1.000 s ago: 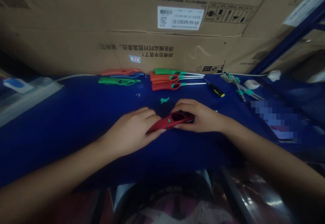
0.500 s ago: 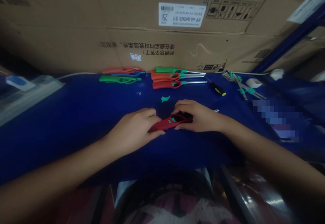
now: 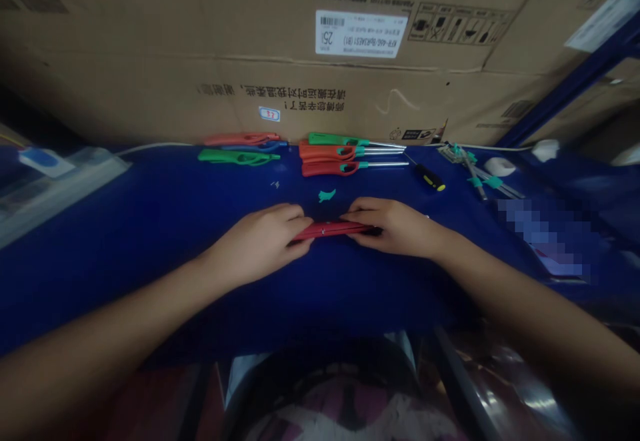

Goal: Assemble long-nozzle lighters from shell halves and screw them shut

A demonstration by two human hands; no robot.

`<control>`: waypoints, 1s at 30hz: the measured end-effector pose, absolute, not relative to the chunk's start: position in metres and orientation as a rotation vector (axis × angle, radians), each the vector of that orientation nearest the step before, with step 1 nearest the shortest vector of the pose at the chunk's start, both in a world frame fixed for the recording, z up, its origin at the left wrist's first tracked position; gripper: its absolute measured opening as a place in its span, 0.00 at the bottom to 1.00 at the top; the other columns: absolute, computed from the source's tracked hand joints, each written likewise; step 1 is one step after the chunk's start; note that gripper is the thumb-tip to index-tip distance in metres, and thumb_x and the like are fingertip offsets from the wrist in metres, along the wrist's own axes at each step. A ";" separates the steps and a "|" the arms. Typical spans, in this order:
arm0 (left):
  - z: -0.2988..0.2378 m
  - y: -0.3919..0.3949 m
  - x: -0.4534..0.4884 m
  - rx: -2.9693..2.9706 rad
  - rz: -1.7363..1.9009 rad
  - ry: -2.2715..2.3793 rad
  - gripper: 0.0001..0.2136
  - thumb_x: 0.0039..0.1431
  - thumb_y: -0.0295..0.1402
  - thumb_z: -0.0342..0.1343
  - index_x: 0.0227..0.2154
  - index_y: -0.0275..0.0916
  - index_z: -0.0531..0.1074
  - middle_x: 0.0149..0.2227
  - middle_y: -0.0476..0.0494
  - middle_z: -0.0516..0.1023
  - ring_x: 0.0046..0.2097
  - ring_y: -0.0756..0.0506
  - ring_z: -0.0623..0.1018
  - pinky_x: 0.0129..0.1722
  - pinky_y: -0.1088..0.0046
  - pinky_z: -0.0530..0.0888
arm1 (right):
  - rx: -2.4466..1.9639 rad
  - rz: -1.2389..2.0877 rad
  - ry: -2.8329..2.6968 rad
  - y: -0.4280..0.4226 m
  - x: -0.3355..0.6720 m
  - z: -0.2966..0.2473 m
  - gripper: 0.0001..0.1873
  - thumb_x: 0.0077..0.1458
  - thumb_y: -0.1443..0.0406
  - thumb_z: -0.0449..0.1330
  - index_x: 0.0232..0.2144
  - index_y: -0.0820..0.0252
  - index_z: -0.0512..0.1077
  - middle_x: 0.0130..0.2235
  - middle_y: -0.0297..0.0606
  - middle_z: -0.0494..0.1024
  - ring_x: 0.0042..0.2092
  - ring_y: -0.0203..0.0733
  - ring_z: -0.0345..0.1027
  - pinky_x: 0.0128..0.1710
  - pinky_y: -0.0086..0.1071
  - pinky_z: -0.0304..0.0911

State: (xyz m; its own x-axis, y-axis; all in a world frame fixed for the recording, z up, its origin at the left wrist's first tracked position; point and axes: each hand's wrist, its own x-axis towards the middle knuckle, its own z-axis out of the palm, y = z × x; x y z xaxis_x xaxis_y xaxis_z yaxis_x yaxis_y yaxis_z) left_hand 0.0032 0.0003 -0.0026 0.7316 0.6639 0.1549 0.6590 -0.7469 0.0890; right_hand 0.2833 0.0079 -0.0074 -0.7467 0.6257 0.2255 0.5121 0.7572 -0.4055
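Observation:
A red lighter casing [image 3: 330, 229] is held level just above the blue table, its narrow edge with a seam facing me. My left hand [image 3: 273, 237] pinches its left end between thumb and fingers. Around its right end my right hand [image 3: 387, 226] is closed, hiding that end. A small teal plastic piece [image 3: 327, 195] lies on the table beyond the casing. Farther back, long-nosed lighters rest side by side: a green one [image 3: 333, 139], an orange one [image 3: 325, 152] and a red one [image 3: 327, 169], with metal tubes pointing right.
Behind stands a large cardboard box [image 3: 225, 41]. A green casing [image 3: 235, 157] lies back left among other casings. On the right are a screwdriver [image 3: 431, 178], metal tubes with teal parts [image 3: 480, 174], a white roll [image 3: 500, 166] and a blurred-out flat object [image 3: 550, 241]. A plastic bag [image 3: 95, 171] lies far left.
Both hands have rolled the red casing, so its seamed edge faces me instead of its broad side. It now lies more level, and my left hand has moved slightly up.

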 end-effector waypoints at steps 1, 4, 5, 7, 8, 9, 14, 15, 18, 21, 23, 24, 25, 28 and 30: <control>-0.003 0.001 0.003 2.887 0.288 1.101 0.14 0.70 0.37 0.52 0.50 0.37 0.76 0.45 0.41 0.78 0.45 0.41 0.80 0.45 0.65 0.76 | -0.874 0.446 -2.607 0.008 0.284 -0.008 0.15 0.64 0.65 0.60 0.52 0.60 0.76 0.47 0.44 0.77 0.43 0.43 0.75 0.44 0.35 0.71; -0.004 0.002 0.003 2.864 0.325 1.088 0.15 0.71 0.39 0.50 0.49 0.38 0.77 0.44 0.40 0.78 0.45 0.41 0.79 0.46 0.65 0.76 | -0.864 0.439 -2.603 0.009 0.285 -0.007 0.13 0.64 0.65 0.59 0.50 0.60 0.77 0.46 0.44 0.78 0.42 0.42 0.75 0.44 0.34 0.70; -0.004 0.002 0.003 2.858 0.332 1.085 0.14 0.71 0.39 0.50 0.49 0.38 0.77 0.44 0.41 0.78 0.45 0.41 0.79 0.46 0.65 0.76 | -0.858 0.438 -2.606 0.008 0.284 -0.007 0.12 0.64 0.65 0.59 0.49 0.60 0.77 0.46 0.44 0.78 0.42 0.41 0.75 0.44 0.34 0.70; -0.003 0.002 0.003 2.844 0.345 1.078 0.14 0.72 0.39 0.50 0.48 0.38 0.77 0.43 0.41 0.78 0.44 0.41 0.79 0.45 0.65 0.76 | -0.845 0.420 -2.620 0.008 0.284 -0.006 0.11 0.64 0.66 0.59 0.47 0.61 0.78 0.44 0.43 0.78 0.41 0.41 0.74 0.43 0.34 0.68; -0.003 0.002 0.004 2.833 0.347 1.071 0.14 0.72 0.39 0.50 0.47 0.38 0.77 0.42 0.41 0.78 0.44 0.42 0.79 0.45 0.65 0.76 | -0.839 0.406 -2.629 0.008 0.283 -0.005 0.10 0.64 0.66 0.59 0.46 0.61 0.78 0.44 0.43 0.78 0.40 0.41 0.74 0.43 0.34 0.67; -0.003 0.002 0.004 2.820 0.350 1.062 0.14 0.72 0.39 0.50 0.47 0.39 0.77 0.42 0.42 0.78 0.43 0.42 0.79 0.45 0.65 0.76 | -0.829 0.389 -2.637 0.007 0.283 -0.005 0.10 0.64 0.66 0.59 0.45 0.62 0.78 0.43 0.43 0.78 0.40 0.41 0.74 0.42 0.34 0.67; -0.002 0.002 0.003 2.749 0.386 1.013 0.13 0.72 0.38 0.50 0.46 0.40 0.78 0.40 0.43 0.77 0.43 0.43 0.78 0.45 0.65 0.75 | -0.810 0.319 -2.667 0.006 0.282 -0.002 0.09 0.65 0.65 0.58 0.42 0.61 0.78 0.40 0.42 0.78 0.38 0.41 0.72 0.42 0.35 0.64; -0.002 0.001 0.003 2.742 0.394 1.006 0.13 0.71 0.38 0.50 0.46 0.40 0.78 0.40 0.43 0.78 0.44 0.43 0.78 0.45 0.65 0.75 | -0.814 0.301 -2.674 0.005 0.282 -0.001 0.09 0.65 0.65 0.58 0.41 0.61 0.78 0.40 0.42 0.79 0.38 0.41 0.72 0.42 0.35 0.63; -0.003 0.002 0.003 2.720 0.426 0.996 0.12 0.71 0.38 0.51 0.45 0.40 0.79 0.40 0.43 0.78 0.43 0.43 0.78 0.45 0.66 0.75 | -0.820 0.269 -2.693 0.004 0.282 0.001 0.09 0.65 0.65 0.58 0.42 0.61 0.77 0.40 0.41 0.79 0.38 0.40 0.72 0.43 0.35 0.62; -0.005 0.005 0.003 2.652 0.560 0.952 0.11 0.69 0.38 0.54 0.44 0.40 0.79 0.40 0.45 0.79 0.41 0.46 0.79 0.42 0.70 0.76 | -0.802 0.260 -2.675 0.005 0.284 0.003 0.09 0.65 0.65 0.58 0.41 0.62 0.77 0.39 0.41 0.79 0.38 0.40 0.72 0.42 0.35 0.62; -0.004 0.008 0.002 2.610 0.760 0.919 0.10 0.67 0.39 0.58 0.43 0.39 0.80 0.39 0.46 0.80 0.38 0.47 0.80 0.40 0.72 0.76 | -0.792 0.228 -2.640 0.006 0.286 0.003 0.09 0.64 0.65 0.58 0.40 0.62 0.77 0.39 0.41 0.79 0.37 0.40 0.72 0.41 0.35 0.62; -0.003 0.009 0.002 2.603 0.873 0.907 0.10 0.65 0.40 0.61 0.41 0.38 0.80 0.38 0.45 0.81 0.37 0.47 0.80 0.40 0.73 0.76 | -0.786 0.198 -2.618 0.007 0.287 0.003 0.09 0.64 0.64 0.58 0.40 0.62 0.77 0.39 0.41 0.79 0.36 0.40 0.72 0.40 0.35 0.62; -0.002 0.010 0.001 2.606 0.973 0.901 0.11 0.63 0.40 0.62 0.41 0.37 0.80 0.38 0.45 0.81 0.37 0.47 0.81 0.40 0.74 0.76 | -0.782 0.162 -2.596 0.008 0.288 0.004 0.09 0.64 0.64 0.58 0.40 0.62 0.77 0.39 0.42 0.79 0.36 0.40 0.72 0.39 0.35 0.62; 0.004 0.012 -0.003 2.660 1.107 0.833 0.11 0.63 0.38 0.63 0.42 0.36 0.79 0.39 0.43 0.82 0.39 0.47 0.81 0.42 0.74 0.76 | -0.749 0.042 -2.530 0.008 0.291 0.006 0.10 0.65 0.63 0.58 0.40 0.62 0.77 0.39 0.43 0.79 0.36 0.41 0.73 0.37 0.35 0.62; 0.007 0.011 -0.005 2.702 1.078 0.727 0.09 0.64 0.35 0.62 0.44 0.36 0.78 0.40 0.43 0.82 0.40 0.48 0.81 0.43 0.75 0.77 | -0.720 -0.019 -2.507 0.008 0.292 0.007 0.10 0.65 0.63 0.58 0.40 0.62 0.76 0.39 0.44 0.80 0.37 0.42 0.73 0.37 0.35 0.63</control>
State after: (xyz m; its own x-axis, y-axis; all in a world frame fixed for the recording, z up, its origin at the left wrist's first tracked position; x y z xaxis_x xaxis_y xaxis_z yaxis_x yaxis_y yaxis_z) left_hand -0.0054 0.0115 0.0074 0.6258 0.4858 0.6102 0.3835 -0.8729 0.3016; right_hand 0.2916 0.0080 0.0070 -0.7195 0.4904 0.4919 0.4977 0.8580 -0.1274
